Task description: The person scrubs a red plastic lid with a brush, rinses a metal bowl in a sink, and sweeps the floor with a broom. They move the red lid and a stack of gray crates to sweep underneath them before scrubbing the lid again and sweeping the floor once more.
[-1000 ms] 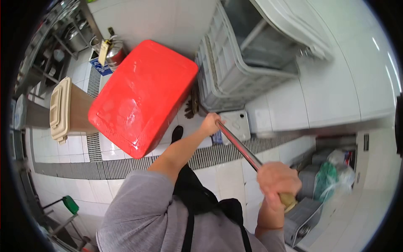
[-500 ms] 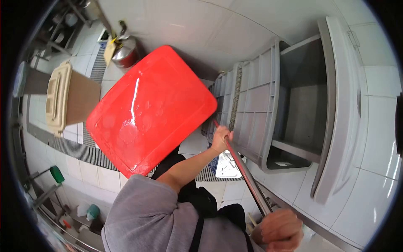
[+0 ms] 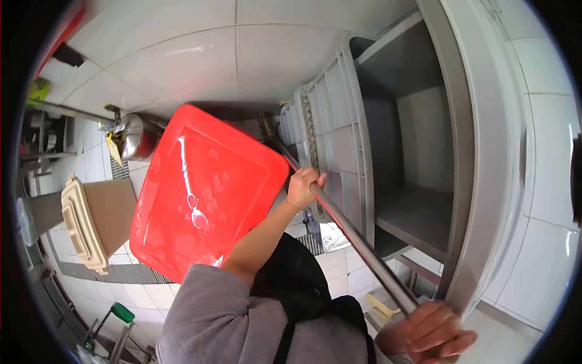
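A long metal pole (image 3: 357,241) runs diagonally from the wall side down to the lower right. My left hand (image 3: 306,188) is closed around its middle, close to the corner of a wet red lid-like panel (image 3: 212,188). At the lower right, my right hand (image 3: 435,330) grips the near end of the same pole, fingers wrapped round it. The pole's far end reaches past the red corner into a dark gap beside a grey ribbed plastic crate (image 3: 339,115); what is on that end I cannot make out.
A grey metal cabinet (image 3: 418,224) stands open-fronted at right. On the left are a beige lidded bin (image 3: 85,224), a fire-extinguisher-like metal cylinder (image 3: 136,138) and a green dustpan-like tool (image 3: 123,312). White tiled wall (image 3: 291,54) rises ahead; a floor grate (image 3: 130,274) crosses below.
The view has turned, showing more wall. The red panel sits lower and further left in view. Both hands keep hold of the pole; the right hand is further right and lower.
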Motion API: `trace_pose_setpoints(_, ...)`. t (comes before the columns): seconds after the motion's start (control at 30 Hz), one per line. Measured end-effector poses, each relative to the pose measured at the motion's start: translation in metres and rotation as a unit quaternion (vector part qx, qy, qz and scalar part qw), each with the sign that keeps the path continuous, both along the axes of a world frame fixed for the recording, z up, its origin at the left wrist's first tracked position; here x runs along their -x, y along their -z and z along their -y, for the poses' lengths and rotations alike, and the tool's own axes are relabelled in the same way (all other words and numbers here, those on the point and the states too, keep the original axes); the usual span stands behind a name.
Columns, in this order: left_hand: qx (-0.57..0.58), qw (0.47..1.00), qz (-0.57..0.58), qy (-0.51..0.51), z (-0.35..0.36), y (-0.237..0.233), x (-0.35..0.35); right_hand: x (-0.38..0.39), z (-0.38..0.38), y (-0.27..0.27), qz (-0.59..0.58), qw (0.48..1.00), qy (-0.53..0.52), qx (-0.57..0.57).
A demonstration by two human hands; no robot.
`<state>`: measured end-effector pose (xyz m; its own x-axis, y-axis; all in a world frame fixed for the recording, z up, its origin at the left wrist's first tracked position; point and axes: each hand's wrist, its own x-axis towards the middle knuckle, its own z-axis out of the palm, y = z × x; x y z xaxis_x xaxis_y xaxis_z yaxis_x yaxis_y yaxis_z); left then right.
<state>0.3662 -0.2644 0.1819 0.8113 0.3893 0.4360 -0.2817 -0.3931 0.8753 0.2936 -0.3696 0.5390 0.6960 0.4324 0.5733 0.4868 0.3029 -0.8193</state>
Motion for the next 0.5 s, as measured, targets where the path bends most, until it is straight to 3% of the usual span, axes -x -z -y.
trace_pose_setpoints(0.03, -0.011, 1.000, -0.027, -0.009, -0.001, -0.005, -0.002, 0.001, -0.004, 0.000, -0.001, 1.000, 0.008, 0.002)
trace_pose_setpoints(0.1, -0.029, 0.998, -0.027, -0.048, -0.007, -0.012, -0.003, 0.001, -0.016, 0.000, 0.078, 0.979, 0.188, -0.027)
trace_pose_setpoints(0.3, -0.024, 0.989, -0.011, -0.142, -0.030, -0.005, -0.006, -0.005, -0.019, 0.004, 0.000, 0.996, 0.082, -0.037)
trace_pose_setpoints(0.37, -0.053, 0.986, 0.002, -0.161, -0.038, 0.004, -0.017, -0.028, -0.020, 0.011, -0.041, 0.994, -0.096, 0.021)
trace_pose_setpoints(0.4, -0.001, 0.977, 0.021, -0.214, -0.035, 0.019, -0.022, -0.036, -0.018, 0.013, -0.041, 0.982, -0.181, 0.037)
trace_pose_setpoints(0.43, 0.050, 0.962, 0.039, -0.265, -0.032, 0.027, -0.022, -0.033, -0.016, 0.016, -0.047, 0.981, -0.186, 0.032)
trace_pose_setpoints(0.5, 0.020, 0.973, 0.034, -0.225, -0.017, 0.039, -0.018, -0.013, -0.006, 0.019, -0.028, 0.999, -0.027, 0.014)
